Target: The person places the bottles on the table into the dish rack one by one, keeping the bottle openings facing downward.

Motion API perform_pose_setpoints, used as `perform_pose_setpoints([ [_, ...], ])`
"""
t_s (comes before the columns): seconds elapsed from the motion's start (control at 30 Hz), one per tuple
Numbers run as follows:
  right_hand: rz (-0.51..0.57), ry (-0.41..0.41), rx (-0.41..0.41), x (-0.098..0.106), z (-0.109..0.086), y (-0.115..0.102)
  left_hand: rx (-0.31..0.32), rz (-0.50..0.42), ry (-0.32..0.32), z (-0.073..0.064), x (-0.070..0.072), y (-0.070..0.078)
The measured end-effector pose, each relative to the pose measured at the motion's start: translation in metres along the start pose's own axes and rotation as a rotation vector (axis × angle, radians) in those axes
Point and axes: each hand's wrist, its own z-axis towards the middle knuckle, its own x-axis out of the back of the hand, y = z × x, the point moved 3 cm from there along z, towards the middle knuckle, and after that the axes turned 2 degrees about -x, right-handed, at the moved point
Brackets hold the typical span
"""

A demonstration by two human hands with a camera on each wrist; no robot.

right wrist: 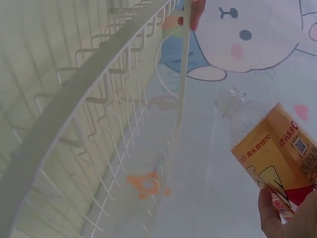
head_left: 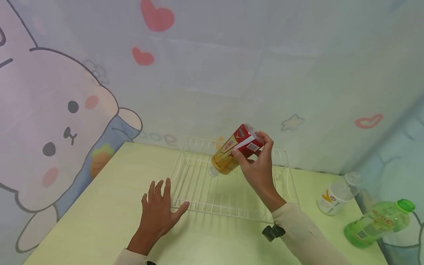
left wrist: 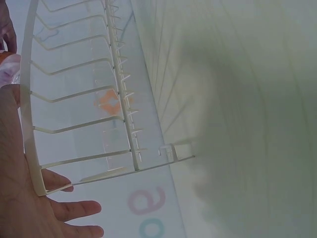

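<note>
My right hand (head_left: 260, 169) grips a clear plastic bottle (head_left: 232, 151) with a red and yellow label, thumb on the near side and fingers near its base. The bottle tilts over the white wire rack (right wrist: 81, 96), its neck pointing down to the left. In the right wrist view, the label (right wrist: 277, 153) and clear neck show, with the hand at the lower right edge. Beside the rack's left front corner, my left hand (head_left: 157, 209) has its fingers straight and spread. The left wrist view shows those fingers (left wrist: 77, 209) extending past the rack's corner.
On the right of the pale yellow-green table (head_left: 112, 206) lie a clear bottle (head_left: 332, 198) with a white label and a green bottle (head_left: 374, 222) with a green cap. A cartoon-printed cloth (head_left: 212, 73) hangs behind the table and at its right side.
</note>
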Motion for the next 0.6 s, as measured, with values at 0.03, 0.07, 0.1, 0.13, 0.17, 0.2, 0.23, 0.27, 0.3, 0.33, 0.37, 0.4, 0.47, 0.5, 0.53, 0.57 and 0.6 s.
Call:
perform_pose_setpoints([
  [0.03, -0.002, -0.004, -0.001, -0.002, 0.001, 0.000, 0.001, 0.000, 0.004, 0.000, 0.001, -0.001],
  [0.07, -0.006, -0.008, -0.004, -0.005, 0.002, -0.001, 0.002, -0.002, 0.005, 0.000, 0.001, -0.001],
  [0.1, -0.011, -0.012, -0.007, -0.007, 0.003, -0.002, 0.003, -0.001, 0.005, 0.000, 0.001, -0.001],
  [0.13, -0.017, -0.017, -0.012, -0.009, 0.004, -0.003, 0.006, -0.002, 0.002, 0.000, 0.001, -0.001],
  [0.17, -0.025, -0.023, -0.015, -0.010, 0.004, -0.005, 0.009, -0.004, 0.001, 0.000, 0.000, -0.001],
  [0.2, -0.033, -0.030, -0.014, -0.012, 0.004, -0.009, 0.013, -0.005, 0.001, 0.000, 0.000, -0.001],
  [0.23, -0.040, -0.039, -0.010, -0.014, 0.005, -0.013, 0.016, -0.005, 0.002, 0.000, -0.001, 0.000],
  [0.27, -0.044, -0.047, -0.007, -0.015, 0.005, -0.018, 0.019, -0.006, 0.003, 0.000, -0.001, 0.000],
  [0.3, -0.050, -0.053, -0.002, -0.017, 0.005, -0.023, 0.021, -0.007, 0.005, 0.001, -0.001, 0.000],
  [0.33, -0.055, -0.058, 0.002, -0.018, 0.005, -0.027, 0.023, -0.010, 0.007, 0.002, -0.001, 0.001],
  [0.37, -0.061, -0.062, 0.005, -0.019, 0.006, -0.032, 0.024, -0.011, 0.008, 0.002, -0.002, 0.001],
  [0.4, -0.062, -0.068, 0.007, -0.021, 0.006, -0.035, 0.025, -0.011, 0.008, 0.003, -0.002, 0.001],
  [0.47, -0.065, -0.077, 0.005, -0.023, 0.010, -0.035, 0.027, -0.014, 0.010, 0.004, -0.002, 0.002],
  [0.5, -0.064, -0.083, 0.006, -0.024, 0.011, -0.035, 0.027, -0.015, 0.012, 0.005, -0.002, 0.002],
  [0.53, -0.064, -0.087, 0.010, -0.024, 0.013, -0.035, 0.025, -0.016, 0.014, 0.006, -0.003, 0.003],
  [0.57, -0.067, -0.091, 0.013, -0.025, 0.014, -0.036, 0.022, -0.015, 0.017, 0.007, -0.003, 0.004],
  [0.6, -0.069, -0.096, 0.014, -0.026, 0.016, -0.034, 0.020, -0.015, 0.021, 0.008, -0.003, 0.004],
])
